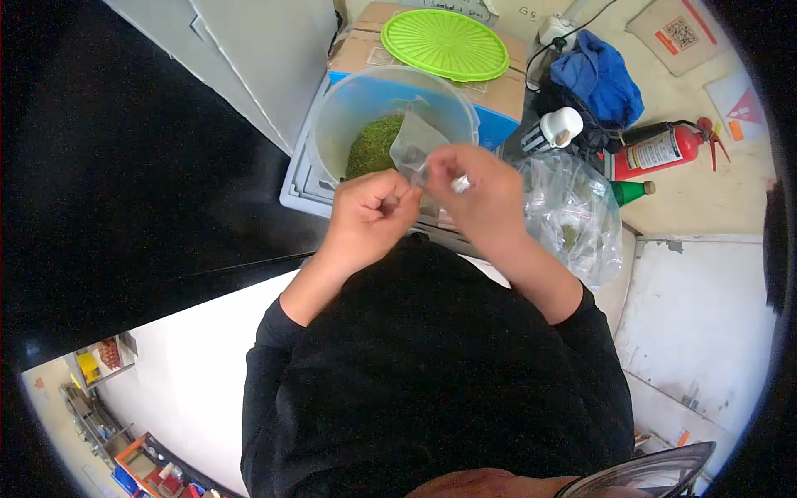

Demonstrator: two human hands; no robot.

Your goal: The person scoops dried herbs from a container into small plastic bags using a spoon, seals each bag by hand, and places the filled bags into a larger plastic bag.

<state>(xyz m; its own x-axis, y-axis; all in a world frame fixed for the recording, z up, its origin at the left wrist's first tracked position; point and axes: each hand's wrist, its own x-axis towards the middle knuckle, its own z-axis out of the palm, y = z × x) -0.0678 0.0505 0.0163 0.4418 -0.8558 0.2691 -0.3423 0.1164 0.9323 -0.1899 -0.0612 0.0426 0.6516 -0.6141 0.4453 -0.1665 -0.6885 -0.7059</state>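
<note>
A small clear plastic bag (pixel 418 141) is pinched between my two hands, over the near rim of a large translucent tub (pixel 332 104). Dried green herb (pixel 374 145) lies inside the tub. My left hand (pixel 374 212), fingers curled, holds the bag's near end. Close beside it on the right, my right hand (pixel 477 187) is also closed on the bag, its fingertips slightly blurred.
Behind the tub, a green lid (pixel 446 43) rests on a cardboard box (pixel 365 48). To the right are a large clear plastic bag (pixel 573 216), a white-topped container (pixel 560 127), blue cloth (pixel 598 79), a green bottle (pixel 633 192) and a red fire extinguisher (pixel 664 152).
</note>
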